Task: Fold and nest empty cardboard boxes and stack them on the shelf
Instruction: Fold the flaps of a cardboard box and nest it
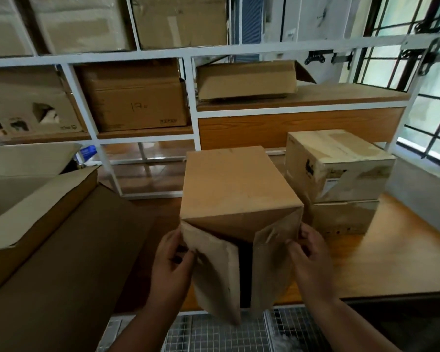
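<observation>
Large open box: far left, flaps up; contents hidden.
Left hand: fingers pinch the left flap.
Held box: on the worktop, centre; likely light, creasable, seemingly empty; grip at flap edges.
Right hand: fingers curl round the right flap.
Stacked boxes: right, taped closed.

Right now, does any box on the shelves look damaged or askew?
Yes. The printed box on the left middle shelf has a torn hole in its front. The flat box in the next bay over sits tilted, one flap sticking out to its right.
</observation>
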`<state>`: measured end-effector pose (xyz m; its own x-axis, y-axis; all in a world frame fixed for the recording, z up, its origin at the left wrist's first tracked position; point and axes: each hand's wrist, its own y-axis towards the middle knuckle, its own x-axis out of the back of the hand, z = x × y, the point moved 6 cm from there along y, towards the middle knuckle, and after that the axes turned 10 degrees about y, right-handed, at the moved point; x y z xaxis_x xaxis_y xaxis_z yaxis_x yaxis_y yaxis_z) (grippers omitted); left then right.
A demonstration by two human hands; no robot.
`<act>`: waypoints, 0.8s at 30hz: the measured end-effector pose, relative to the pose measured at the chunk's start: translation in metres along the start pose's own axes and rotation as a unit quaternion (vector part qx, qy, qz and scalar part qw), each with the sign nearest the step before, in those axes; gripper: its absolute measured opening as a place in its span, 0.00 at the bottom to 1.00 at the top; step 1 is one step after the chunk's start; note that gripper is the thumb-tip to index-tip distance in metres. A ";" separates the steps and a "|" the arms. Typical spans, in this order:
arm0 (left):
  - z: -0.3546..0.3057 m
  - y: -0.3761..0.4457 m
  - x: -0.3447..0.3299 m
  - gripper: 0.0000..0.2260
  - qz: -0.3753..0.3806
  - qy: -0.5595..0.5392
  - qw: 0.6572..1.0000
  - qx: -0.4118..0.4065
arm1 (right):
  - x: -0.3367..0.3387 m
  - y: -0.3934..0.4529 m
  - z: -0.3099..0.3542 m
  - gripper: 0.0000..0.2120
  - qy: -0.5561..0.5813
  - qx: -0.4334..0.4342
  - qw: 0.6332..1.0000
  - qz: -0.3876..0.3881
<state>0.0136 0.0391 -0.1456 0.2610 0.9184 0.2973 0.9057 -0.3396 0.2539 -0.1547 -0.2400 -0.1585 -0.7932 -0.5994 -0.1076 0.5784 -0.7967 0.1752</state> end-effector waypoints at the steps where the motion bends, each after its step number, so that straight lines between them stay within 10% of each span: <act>1: 0.004 -0.002 -0.004 0.22 0.015 0.014 1.000 0.014 | 0.001 -0.001 -0.006 0.16 -0.020 -0.002 1.000 0.003; 10: 0.092 -0.041 -0.057 0.34 0.170 0.023 0.959 0.226 | 0.002 -0.023 -0.119 0.32 -0.076 -0.274 0.950 0.132; 24: 0.008 -0.016 -0.032 0.29 0.037 0.012 0.996 0.079 | -0.003 -0.008 -0.042 0.32 -0.090 -0.042 0.993 0.061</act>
<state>-0.0068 0.0167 -0.1664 0.3227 0.8863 0.3322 0.9259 -0.3684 0.0835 -0.1491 -0.2354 -0.2004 -0.7325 -0.6751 0.0880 0.6808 -0.7267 0.0922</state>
